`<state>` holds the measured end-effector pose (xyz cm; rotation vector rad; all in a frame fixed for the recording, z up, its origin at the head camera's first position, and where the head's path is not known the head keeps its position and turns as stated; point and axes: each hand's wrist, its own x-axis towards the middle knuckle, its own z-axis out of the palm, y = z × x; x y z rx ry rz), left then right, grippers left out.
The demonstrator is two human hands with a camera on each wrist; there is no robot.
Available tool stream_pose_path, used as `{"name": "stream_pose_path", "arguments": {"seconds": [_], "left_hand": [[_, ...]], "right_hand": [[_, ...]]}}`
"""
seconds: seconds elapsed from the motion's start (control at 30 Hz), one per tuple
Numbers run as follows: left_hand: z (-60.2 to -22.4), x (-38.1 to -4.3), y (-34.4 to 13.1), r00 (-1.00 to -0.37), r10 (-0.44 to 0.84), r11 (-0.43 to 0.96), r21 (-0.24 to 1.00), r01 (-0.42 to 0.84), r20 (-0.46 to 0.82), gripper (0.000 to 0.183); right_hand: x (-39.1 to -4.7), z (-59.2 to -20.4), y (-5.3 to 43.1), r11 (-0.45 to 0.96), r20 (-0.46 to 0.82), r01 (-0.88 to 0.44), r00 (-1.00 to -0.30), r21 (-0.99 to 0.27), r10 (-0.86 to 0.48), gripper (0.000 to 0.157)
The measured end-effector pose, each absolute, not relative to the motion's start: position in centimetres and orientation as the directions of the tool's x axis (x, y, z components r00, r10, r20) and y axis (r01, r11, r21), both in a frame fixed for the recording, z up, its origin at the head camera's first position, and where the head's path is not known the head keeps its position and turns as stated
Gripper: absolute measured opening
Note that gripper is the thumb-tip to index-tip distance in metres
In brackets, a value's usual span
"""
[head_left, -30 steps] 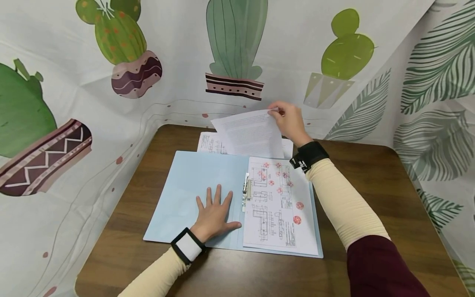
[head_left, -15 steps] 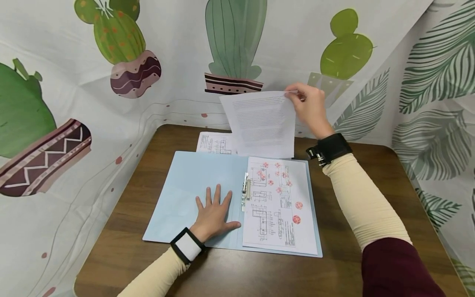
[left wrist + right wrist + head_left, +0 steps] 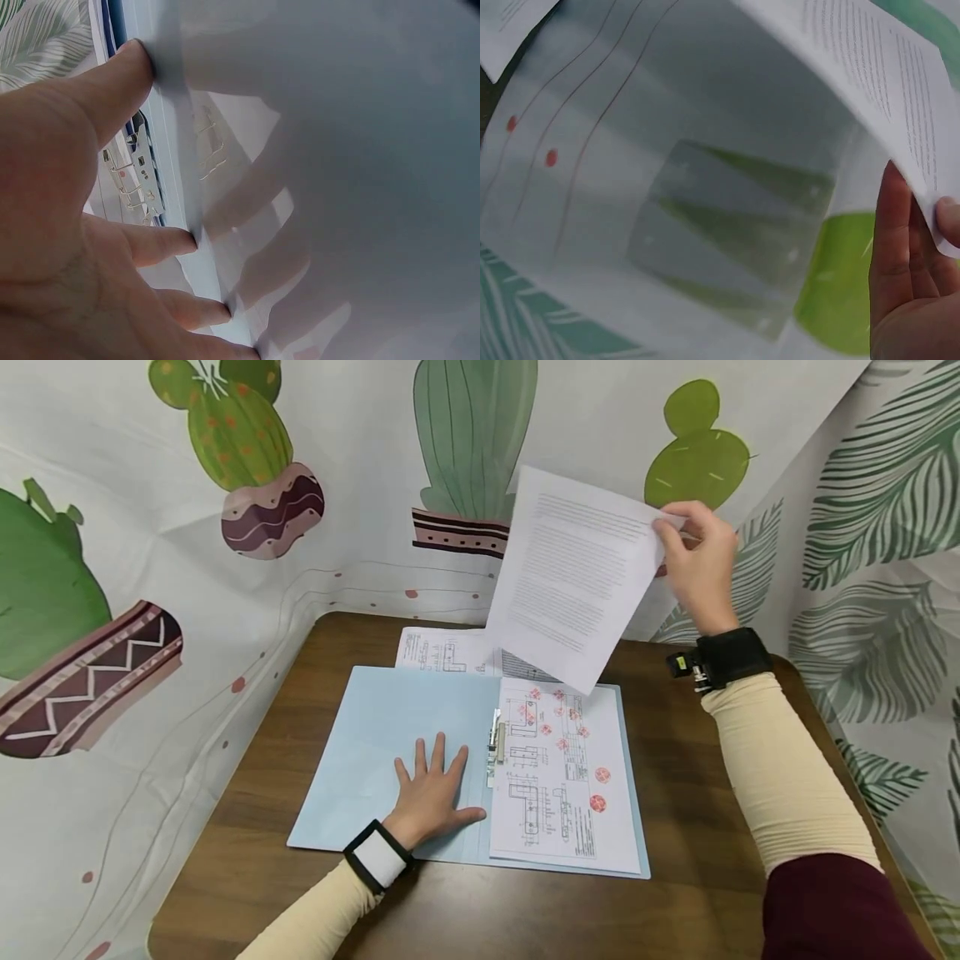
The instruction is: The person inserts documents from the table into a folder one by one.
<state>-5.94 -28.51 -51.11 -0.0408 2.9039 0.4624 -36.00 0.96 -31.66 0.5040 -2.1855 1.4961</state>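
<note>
A light blue folder (image 3: 330, 768) lies spread on the table, with a metal clip (image 3: 497, 747) at its spine. My left hand (image 3: 429, 802) rests flat on its left cover, fingers spread; the left wrist view shows the fingertips on the glossy cover. On the folder's right side lies a stack of paper with a technical drawing (image 3: 540, 810) and red stamps on top. Up at the right, my right hand (image 3: 701, 556) pinches the upper right corner of a printed sheet of paper (image 3: 573, 577). The sheet hangs tilted, its lower corner overlapping the drawing's top edge.
Behind the folder, more papers (image 3: 435, 647) with drawings lie partly covered by it, and a dark patterned page (image 3: 525, 668) shows beside them. A white cloth (image 3: 360, 485) printed with cacti hangs beyond the brown wooden table (image 3: 247, 777).
My right hand has moved up and to the right, lifting the printed sheet off the papers behind the folder and tilting it. My left hand has stayed in place.
</note>
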Motion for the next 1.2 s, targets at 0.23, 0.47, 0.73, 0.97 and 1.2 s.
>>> {"name": "stream_pose_path", "arguments": {"seconds": [0.23, 0.47, 0.73, 0.97, 1.2], "left_hand": [[-51.4, -6.0, -28.5, -0.98, 0.0, 0.954, 0.294, -0.06, -0.2, 0.106], [-51.3, -6.0, -28.5, -0.979, 0.0, 0.956, 0.287, -0.059, -0.201, 0.106], [-51.3, -6.1, -28.5, -0.978, -0.005, 0.96, 0.273, -0.063, -0.207, 0.106], [-51.1, -6.2, -28.3, -0.976, -0.011, 0.959, 0.275, -0.072, -0.218, 0.106], [-51.0, -6.2, -28.2, -0.975, -0.009, 0.959, 0.275, -0.071, -0.22, 0.106]], "right_hand": [[-37.1, -33.2, 5.1, 0.299, 0.386, -0.372, -0.922, -0.879, -0.013, 0.024], [-37.4, -34.9, 8.0, 0.238, 0.267, -0.259, -0.964, -0.936, 0.001, 0.018], [-37.5, -37.9, 10.9, 0.344, 0.075, -0.091, -0.995, -0.935, -0.058, 0.026], [-37.4, -40.4, 11.7, 0.373, -0.003, -0.045, -0.992, -0.927, -0.129, 0.028], [-37.1, -42.9, 11.3, 0.479, -0.05, -0.041, -0.983, -0.877, -0.176, 0.039]]}}
